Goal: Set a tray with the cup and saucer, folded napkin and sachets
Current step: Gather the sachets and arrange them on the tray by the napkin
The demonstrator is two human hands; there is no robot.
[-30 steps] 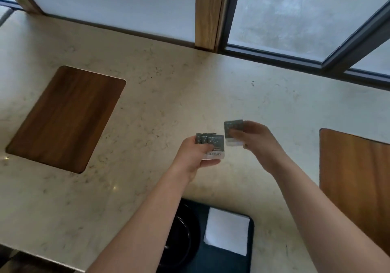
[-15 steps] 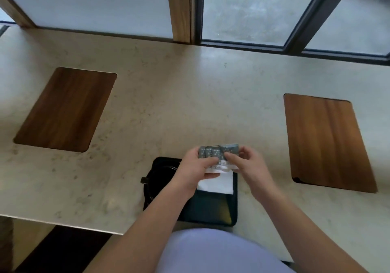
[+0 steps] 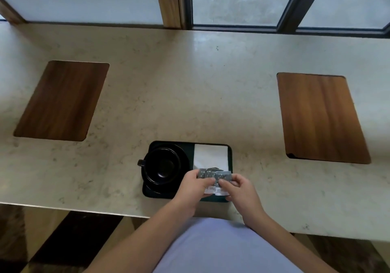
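A small dark tray (image 3: pixel 230 156) lies near the counter's front edge. On its left half a black cup (image 3: pixel 161 166) stands on a black saucer (image 3: pixel 183 156), handle pointing left. A white folded napkin (image 3: pixel 210 156) covers the tray's right half. My left hand (image 3: pixel 193 186) and my right hand (image 3: pixel 239 190) together hold a fan of grey sachets (image 3: pixel 214 175) with white ends, just above the napkin's near end. Both hands hide the tray's front right part.
The pale stone counter (image 3: pixel 190 95) has two inset wooden panels, one at the left (image 3: pixel 63 99) and one at the right (image 3: pixel 318 116). Windows with dark frames and a wooden post (image 3: pixel 171 0) run along the back. The counter's front edge is close to my body.
Both hands came together and drew back toward me with the sachets, now over the tray's napkin. The view tilted down, showing the cup and the whole tray.
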